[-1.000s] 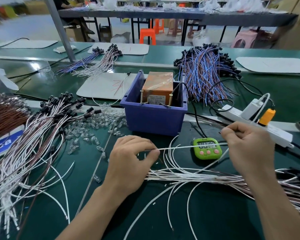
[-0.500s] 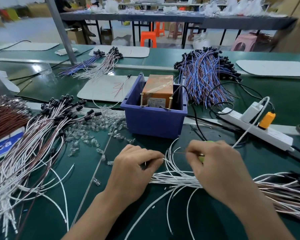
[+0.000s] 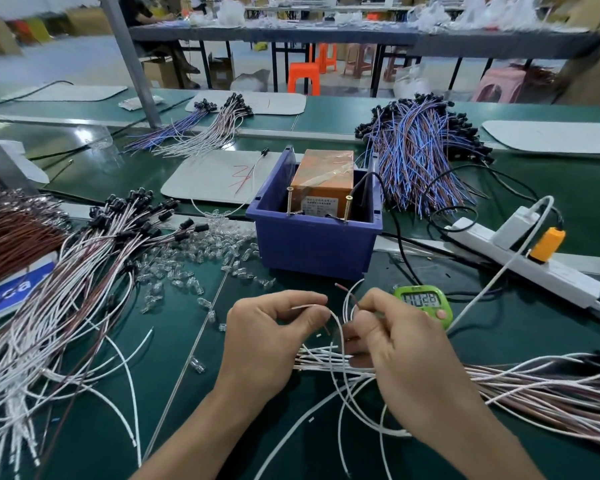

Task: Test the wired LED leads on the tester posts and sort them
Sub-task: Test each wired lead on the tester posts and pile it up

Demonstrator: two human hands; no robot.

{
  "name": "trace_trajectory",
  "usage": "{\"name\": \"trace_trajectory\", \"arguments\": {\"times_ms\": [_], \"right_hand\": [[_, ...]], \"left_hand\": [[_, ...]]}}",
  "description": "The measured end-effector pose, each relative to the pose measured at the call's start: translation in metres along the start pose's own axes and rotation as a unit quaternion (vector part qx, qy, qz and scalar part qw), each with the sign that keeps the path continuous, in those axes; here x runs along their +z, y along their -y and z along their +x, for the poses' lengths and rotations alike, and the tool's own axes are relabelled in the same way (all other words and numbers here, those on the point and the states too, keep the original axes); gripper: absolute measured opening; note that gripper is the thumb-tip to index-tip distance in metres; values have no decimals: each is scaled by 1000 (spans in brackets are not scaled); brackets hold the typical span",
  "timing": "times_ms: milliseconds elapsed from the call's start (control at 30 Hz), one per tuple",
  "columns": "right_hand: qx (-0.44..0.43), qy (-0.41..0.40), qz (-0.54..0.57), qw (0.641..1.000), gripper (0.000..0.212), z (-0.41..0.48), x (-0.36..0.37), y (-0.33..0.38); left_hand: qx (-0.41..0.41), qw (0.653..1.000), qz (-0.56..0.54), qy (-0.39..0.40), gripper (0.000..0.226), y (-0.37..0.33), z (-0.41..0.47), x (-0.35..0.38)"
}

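**While both hands hold one lead in front of the tester**

Where the lead (image 3: 338, 327) splits into two thin strands, each hand has taken one. Left hand (image 3: 267, 341): thumb and forefinger pinched together on the stripped tip of the white strand, other fingers curled under. Right hand (image 3: 406, 351): thumb and forefinger clamped on the brown strand just below its bare end, which sticks up free. The white strand arcs in a soft loop between the two hands, above the green bench mat (image 3: 516, 327) and near the blue bin (image 3: 312, 251), not touching it.

Under the right hand lies a flat sheaf of like leads (image 3: 534, 386), white and brown, fanning off to the right.

Bin: moulded plastic, squared walls. Inside it stands the tester (image 3: 323, 181), an orange box wrapped in glossy clear film. Two brass screw posts (image 3: 288, 200) stand upright at its front, well apart.

To the left, a thick heap of leads (image 3: 84, 265) ending in black caps. Beside it, a scatter of small clear domed LED shells (image 3: 187, 268).

Just beyond the right hand, a rounded green timer (image 3: 423, 301). Farther right, a white power strip (image 3: 520, 261) carrying an orange plug (image 3: 548, 244). Behind the bin, a blue-and-brown wire bundle (image 3: 420, 157).
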State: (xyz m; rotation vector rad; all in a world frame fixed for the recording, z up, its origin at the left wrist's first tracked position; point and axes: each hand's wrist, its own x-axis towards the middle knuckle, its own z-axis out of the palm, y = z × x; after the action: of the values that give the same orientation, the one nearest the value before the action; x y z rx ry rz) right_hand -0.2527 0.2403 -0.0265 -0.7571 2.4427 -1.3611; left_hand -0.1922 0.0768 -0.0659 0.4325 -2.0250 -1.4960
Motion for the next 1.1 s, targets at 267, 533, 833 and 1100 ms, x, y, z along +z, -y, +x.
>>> {"name": "trace_trajectory", "arguments": {"times_ms": [267,533,833,1100], "right_hand": [[1,19,104,994,20,5,10,-3],[9,1,196,981,21,8,6,-4],[4,37,219,975,24,7,14,-4],[-5,44,216,975,26,8,16,-6]], "left_hand": [[33,998,56,-12,27,-1,-5,0],[21,992,109,-63,28,3,-1,-7],[38,978,174,-108,16,-1,-2,-8],[20,978,162,-130,23,-5,-2,-7]]}}
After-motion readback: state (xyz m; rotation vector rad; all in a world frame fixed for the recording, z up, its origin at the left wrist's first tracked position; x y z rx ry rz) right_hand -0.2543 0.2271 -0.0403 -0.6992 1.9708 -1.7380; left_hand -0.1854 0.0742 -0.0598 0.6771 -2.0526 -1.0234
